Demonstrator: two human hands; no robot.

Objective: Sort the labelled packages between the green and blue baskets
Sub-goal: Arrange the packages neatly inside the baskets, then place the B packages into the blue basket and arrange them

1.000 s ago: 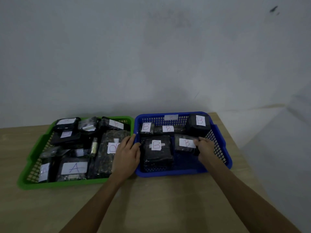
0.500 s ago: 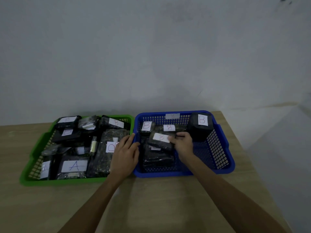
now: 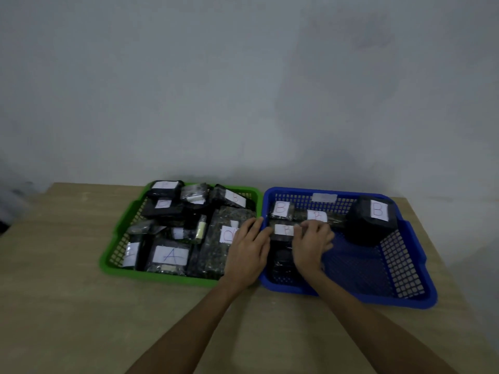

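Note:
A green basket on the left holds several dark wrapped packages with white labels, among them one marked A and one marked B at the back. Beside it on the right, the blue basket holds B-labelled packages, including a big black one at its back right. My right hand grips a small B-labelled package lying on another black package at the blue basket's left side. Fingers apart, my left hand rests flat where the two baskets meet.
Both baskets stand side by side on a wooden table against a plain grey wall. The right half of the blue basket's floor is bare mesh. The table's right edge runs close to the blue basket.
My right hand carried the small B-labelled package from the blue basket's middle right to its left side, onto the other black package. My left hand stayed at the baskets' join.

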